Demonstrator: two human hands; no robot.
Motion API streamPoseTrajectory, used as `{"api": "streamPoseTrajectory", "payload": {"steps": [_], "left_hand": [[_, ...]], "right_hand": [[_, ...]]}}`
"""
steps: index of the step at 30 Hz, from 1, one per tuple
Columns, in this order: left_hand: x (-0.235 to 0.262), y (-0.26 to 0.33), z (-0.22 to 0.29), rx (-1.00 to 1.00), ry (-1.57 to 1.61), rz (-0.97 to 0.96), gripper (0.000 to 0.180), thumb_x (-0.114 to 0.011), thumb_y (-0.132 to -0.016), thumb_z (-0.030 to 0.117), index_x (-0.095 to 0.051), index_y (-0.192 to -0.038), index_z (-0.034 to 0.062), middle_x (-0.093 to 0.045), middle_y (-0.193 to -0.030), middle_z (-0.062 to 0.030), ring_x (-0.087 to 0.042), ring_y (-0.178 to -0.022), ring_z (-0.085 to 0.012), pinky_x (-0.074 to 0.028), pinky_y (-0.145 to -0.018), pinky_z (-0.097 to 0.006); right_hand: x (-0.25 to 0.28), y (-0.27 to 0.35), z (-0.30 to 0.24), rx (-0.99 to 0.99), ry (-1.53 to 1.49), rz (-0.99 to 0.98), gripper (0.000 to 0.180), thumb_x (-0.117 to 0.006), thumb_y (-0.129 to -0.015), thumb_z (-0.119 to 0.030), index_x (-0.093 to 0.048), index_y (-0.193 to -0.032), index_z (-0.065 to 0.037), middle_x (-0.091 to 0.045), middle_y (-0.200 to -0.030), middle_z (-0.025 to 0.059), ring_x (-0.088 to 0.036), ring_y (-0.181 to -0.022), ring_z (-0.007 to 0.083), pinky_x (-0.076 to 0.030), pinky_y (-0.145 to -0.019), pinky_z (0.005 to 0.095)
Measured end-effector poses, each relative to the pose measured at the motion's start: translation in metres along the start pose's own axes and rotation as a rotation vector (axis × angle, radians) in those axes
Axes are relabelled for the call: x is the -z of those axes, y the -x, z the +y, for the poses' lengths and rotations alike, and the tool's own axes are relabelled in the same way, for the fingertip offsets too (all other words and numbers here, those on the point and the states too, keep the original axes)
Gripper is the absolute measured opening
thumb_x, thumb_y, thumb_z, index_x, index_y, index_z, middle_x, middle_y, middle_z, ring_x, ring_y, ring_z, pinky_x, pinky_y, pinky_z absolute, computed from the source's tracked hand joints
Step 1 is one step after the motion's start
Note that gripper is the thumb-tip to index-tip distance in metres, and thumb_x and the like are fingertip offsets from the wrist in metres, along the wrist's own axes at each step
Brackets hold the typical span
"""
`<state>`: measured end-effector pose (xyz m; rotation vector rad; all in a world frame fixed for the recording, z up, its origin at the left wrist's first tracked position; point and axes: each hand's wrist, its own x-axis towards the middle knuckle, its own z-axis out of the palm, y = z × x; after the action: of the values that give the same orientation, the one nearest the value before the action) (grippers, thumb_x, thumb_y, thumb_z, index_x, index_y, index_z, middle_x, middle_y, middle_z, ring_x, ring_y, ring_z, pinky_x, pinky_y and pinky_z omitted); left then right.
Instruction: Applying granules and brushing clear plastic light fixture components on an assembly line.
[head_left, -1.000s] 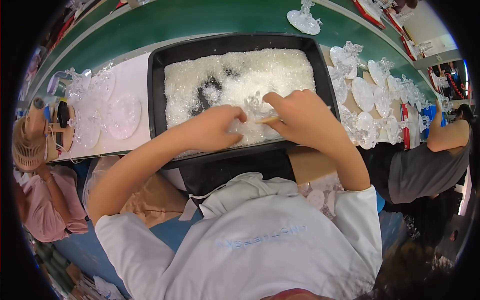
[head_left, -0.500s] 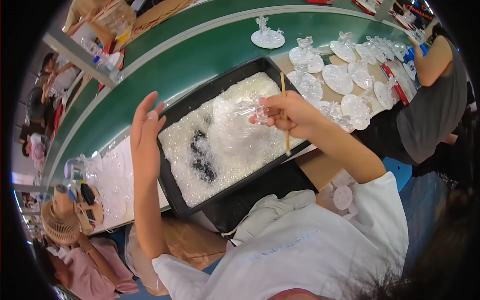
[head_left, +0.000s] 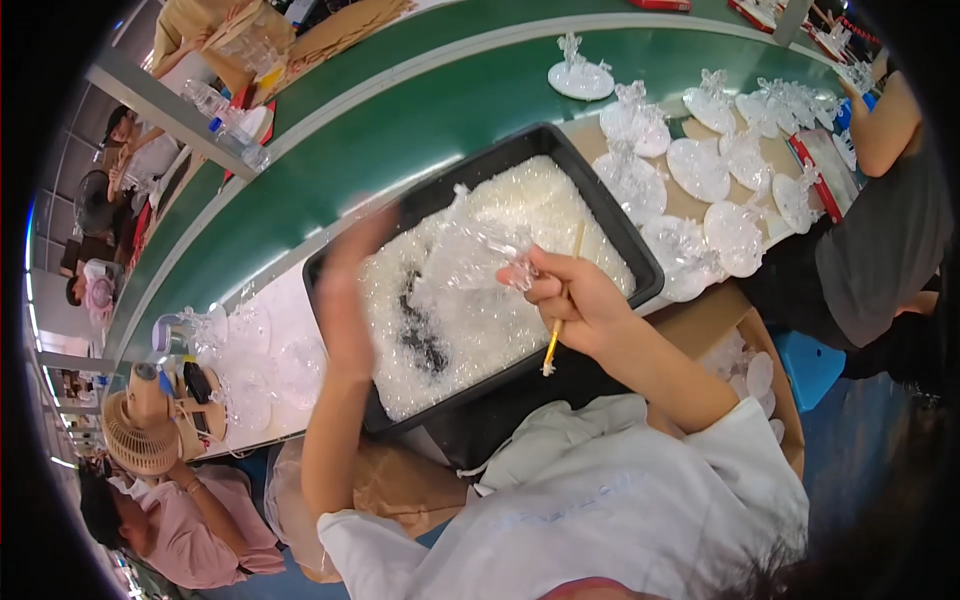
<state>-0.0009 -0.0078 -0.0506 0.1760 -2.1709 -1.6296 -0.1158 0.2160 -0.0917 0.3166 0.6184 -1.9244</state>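
- right hand (head_left: 575,300) is clenched on two things at once: a thin yellow wooden stick (head_left: 562,310) running through the fist, and a clear crinkly plastic piece (head_left: 470,250) pinched at the fingertips
- the stick's long axis runs nearly up-down in the picture, lower tip hanging just over the near rim of the big black rectangular plastic tray (head_left: 640,262), top end poking out above the knuckles
- the clear piece sticks out to the left of the grip, held up over the tray's fill of small white translucent bits (head_left: 520,205), not resting in it as far as I can tell
- left hand (head_left: 345,295) is raised over the tray's left side, blurred, fingers look spread and holding nothing, though can't be sure given the smear
- so the clear piece lies between the two hands, pointing toward the left one; the right is the only one touching it
- more clear moulded pieces (head_left: 700,170) sit on the bench right of the tray, green conveyor belt (head_left: 400,130) behind
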Motion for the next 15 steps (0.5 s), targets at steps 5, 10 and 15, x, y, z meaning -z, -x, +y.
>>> {"api": "streamPoseTrajectory", "payload": {"steps": [5, 10, 15], "left_hand": [[-0.005, 0.010, -0.010, -0.097, 0.235, -0.018, 0.065, -0.028, -0.101, 0.042, -0.040, -0.143, -0.0058, -0.039, -0.150, -0.0175, -0.029, -0.143, -0.0283, -0.018, -0.118, -0.036], [-0.018, 0.019, 0.007, 0.021, -0.145, -0.204, 0.077, -0.026, -0.099, 0.054, -0.032, -0.148, -0.0039, -0.032, -0.154, -0.0181, -0.029, -0.143, -0.0304, -0.017, -0.118, -0.038], [-0.002, 0.012, 0.005, 0.063, -0.235, -0.135, 0.066, -0.030, -0.101, 0.042, -0.034, -0.146, -0.0050, -0.034, -0.153, -0.0170, -0.031, -0.142, -0.0269, -0.021, -0.117, -0.036]], "right_hand": [[0.002, 0.000, -0.001, -0.002, 0.007, -0.126, 0.012, -0.051, -0.099, -0.013, -0.051, -0.100, -0.001, -0.064, -0.102, 0.0218, -0.037, -0.050, 0.0008, -0.021, -0.033, 0.0149], [0.000, 0.008, 0.000, 0.044, 0.024, -0.076, 0.020, -0.052, -0.099, -0.016, -0.055, -0.101, 0.003, -0.065, -0.089, 0.0167, -0.036, -0.047, 0.0005, -0.020, -0.033, 0.0145], [0.002, -0.001, 0.000, -0.009, -0.004, -0.120, 0.018, -0.053, -0.099, -0.017, -0.054, -0.094, 0.000, -0.067, -0.090, 0.0174, -0.038, -0.049, -0.0002, -0.022, -0.034, 0.0141]]}}
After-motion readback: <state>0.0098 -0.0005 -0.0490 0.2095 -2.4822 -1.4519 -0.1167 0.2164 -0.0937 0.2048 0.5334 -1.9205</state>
